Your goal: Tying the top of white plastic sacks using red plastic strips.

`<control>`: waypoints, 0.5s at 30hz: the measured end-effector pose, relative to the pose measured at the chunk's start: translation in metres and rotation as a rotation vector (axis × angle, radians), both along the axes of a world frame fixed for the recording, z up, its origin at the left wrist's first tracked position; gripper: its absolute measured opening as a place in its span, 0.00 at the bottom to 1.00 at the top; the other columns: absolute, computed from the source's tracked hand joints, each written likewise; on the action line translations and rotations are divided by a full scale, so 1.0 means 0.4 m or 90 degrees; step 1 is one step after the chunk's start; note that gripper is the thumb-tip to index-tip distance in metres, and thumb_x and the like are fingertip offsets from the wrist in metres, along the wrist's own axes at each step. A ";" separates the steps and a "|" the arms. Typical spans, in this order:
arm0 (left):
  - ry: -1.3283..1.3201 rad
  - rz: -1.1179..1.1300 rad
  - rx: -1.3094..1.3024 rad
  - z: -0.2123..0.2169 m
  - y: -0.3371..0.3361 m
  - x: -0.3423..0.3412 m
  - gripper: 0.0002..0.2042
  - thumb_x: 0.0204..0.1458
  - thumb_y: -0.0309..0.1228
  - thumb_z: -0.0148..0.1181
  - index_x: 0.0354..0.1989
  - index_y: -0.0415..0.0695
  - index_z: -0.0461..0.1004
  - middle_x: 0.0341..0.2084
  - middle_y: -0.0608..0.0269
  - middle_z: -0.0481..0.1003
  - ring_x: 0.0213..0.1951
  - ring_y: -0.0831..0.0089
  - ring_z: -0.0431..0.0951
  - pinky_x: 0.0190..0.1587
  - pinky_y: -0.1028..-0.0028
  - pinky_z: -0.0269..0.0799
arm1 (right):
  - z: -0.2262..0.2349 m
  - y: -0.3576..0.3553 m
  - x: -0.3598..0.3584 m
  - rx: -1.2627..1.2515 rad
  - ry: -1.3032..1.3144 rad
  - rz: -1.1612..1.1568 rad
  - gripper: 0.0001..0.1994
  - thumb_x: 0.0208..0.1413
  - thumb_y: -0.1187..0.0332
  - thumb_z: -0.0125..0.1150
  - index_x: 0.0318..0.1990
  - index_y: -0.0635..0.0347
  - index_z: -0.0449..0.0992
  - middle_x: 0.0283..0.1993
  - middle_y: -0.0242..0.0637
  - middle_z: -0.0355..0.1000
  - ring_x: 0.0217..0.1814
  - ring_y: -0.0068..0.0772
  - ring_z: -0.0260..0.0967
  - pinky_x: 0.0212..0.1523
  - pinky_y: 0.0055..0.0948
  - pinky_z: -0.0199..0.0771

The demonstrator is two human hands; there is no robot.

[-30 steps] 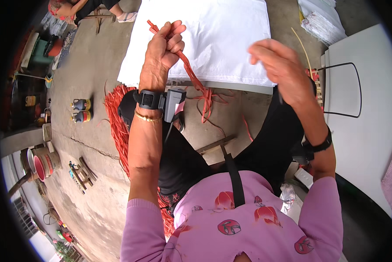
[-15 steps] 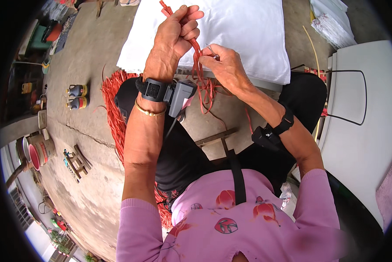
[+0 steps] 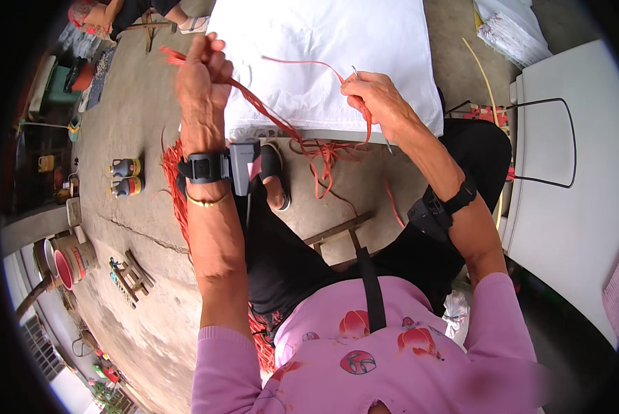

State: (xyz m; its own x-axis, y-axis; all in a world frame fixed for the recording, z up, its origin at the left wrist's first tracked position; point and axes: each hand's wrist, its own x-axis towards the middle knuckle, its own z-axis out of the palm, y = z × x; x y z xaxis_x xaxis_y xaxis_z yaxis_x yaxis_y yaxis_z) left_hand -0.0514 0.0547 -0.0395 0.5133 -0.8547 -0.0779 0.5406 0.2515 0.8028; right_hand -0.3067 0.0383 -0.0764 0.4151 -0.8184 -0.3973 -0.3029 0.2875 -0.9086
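Note:
My left hand (image 3: 204, 76) is closed round a bundle of red strips (image 3: 264, 109), whose cut end sticks out to the left of my fist. From there the bundle slants down right across the near edge of a white cloth (image 3: 316, 41). Over the cloth's right part, my right hand (image 3: 375, 100) grips a loose red strand (image 3: 308, 62) that curves away to the left. A thin metal tool is also in that hand; only its tips show, so its kind is unclear. Tangled red strips (image 3: 329, 153) hang below the cloth's edge between my knees.
A thick heap of red strips (image 3: 173, 179) lies beside my left leg. A wooden bar (image 3: 340, 229) is between my legs. At right stands a large pale panel (image 3: 565, 172) with a black wire loop (image 3: 577, 145). Another person's legs (image 3: 144, 10) show at the far left.
My hands have moved apart, the left one leftward with the bundle, the right one slightly right. A strand now trails from the right hand. The other person and a shoe under the cloth have come into view.

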 end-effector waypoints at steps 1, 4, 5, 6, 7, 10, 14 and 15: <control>-0.061 -0.107 0.083 -0.003 0.010 -0.031 0.11 0.58 0.35 0.47 0.32 0.39 0.70 0.17 0.68 0.71 0.10 0.86 0.50 0.13 0.83 0.44 | 0.014 0.007 0.001 0.035 -0.056 -0.030 0.07 0.47 0.65 0.52 0.22 0.56 0.66 0.15 0.22 0.54 0.17 0.14 0.44 0.16 0.21 0.40; -0.213 -0.329 0.282 -0.009 0.039 -0.180 0.14 0.55 0.37 0.52 0.36 0.37 0.73 0.18 0.68 0.72 0.10 0.86 0.51 0.12 0.83 0.45 | 0.030 0.018 -0.008 0.080 -0.147 -0.076 0.06 0.48 0.66 0.53 0.25 0.56 0.67 0.15 0.22 0.54 0.16 0.12 0.44 0.15 0.18 0.38; -0.222 -0.348 0.305 -0.022 0.048 -0.219 0.14 0.55 0.37 0.53 0.37 0.36 0.73 0.19 0.67 0.73 0.11 0.86 0.51 0.12 0.83 0.46 | 0.030 0.020 -0.006 0.101 -0.171 -0.070 0.06 0.48 0.66 0.53 0.24 0.56 0.67 0.16 0.22 0.54 0.16 0.12 0.44 0.15 0.18 0.38; -0.229 -0.368 0.327 -0.040 0.050 -0.248 0.14 0.54 0.36 0.53 0.39 0.35 0.72 0.21 0.66 0.74 0.11 0.86 0.52 0.12 0.84 0.46 | 0.031 0.019 -0.007 0.122 -0.194 -0.066 0.06 0.48 0.66 0.53 0.24 0.56 0.67 0.16 0.22 0.54 0.16 0.12 0.45 0.14 0.19 0.38; -0.229 -0.366 0.326 -0.047 0.052 -0.262 0.14 0.54 0.36 0.53 0.39 0.35 0.72 0.21 0.66 0.74 0.11 0.86 0.52 0.12 0.84 0.46 | 0.032 0.020 -0.005 0.136 -0.199 -0.054 0.06 0.48 0.66 0.53 0.25 0.56 0.67 0.16 0.22 0.55 0.16 0.12 0.46 0.14 0.19 0.38; -0.160 -0.328 0.243 -0.062 0.049 -0.262 0.12 0.55 0.34 0.53 0.39 0.36 0.72 0.30 0.62 0.76 0.12 0.88 0.51 0.13 0.85 0.45 | 0.030 0.029 0.015 0.159 -0.194 -0.033 0.06 0.48 0.66 0.53 0.24 0.55 0.66 0.16 0.22 0.55 0.16 0.13 0.46 0.14 0.19 0.39; -0.079 -0.320 0.195 -0.048 0.028 -0.229 0.10 0.56 0.30 0.51 0.41 0.36 0.71 0.30 0.61 0.76 0.12 0.88 0.51 0.13 0.85 0.46 | 0.030 0.045 0.022 0.149 -0.184 -0.015 0.08 0.48 0.66 0.53 0.21 0.53 0.64 0.16 0.22 0.55 0.16 0.14 0.45 0.15 0.20 0.39; -0.060 -0.301 0.174 -0.039 0.025 -0.219 0.10 0.56 0.30 0.51 0.41 0.36 0.71 0.30 0.60 0.76 0.12 0.88 0.51 0.13 0.85 0.46 | 0.031 0.049 0.020 0.143 -0.179 0.004 0.08 0.48 0.66 0.54 0.21 0.53 0.64 0.16 0.22 0.55 0.16 0.14 0.44 0.15 0.20 0.38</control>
State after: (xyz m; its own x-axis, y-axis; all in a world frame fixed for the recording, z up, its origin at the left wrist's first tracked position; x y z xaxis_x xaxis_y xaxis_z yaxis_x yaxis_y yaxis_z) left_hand -0.1391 0.0647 -0.0552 0.0943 -0.9490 -0.3007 0.4666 -0.2247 0.8554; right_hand -0.2987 0.0577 -0.0639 0.5391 -0.7201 -0.4368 -0.0527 0.4887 -0.8709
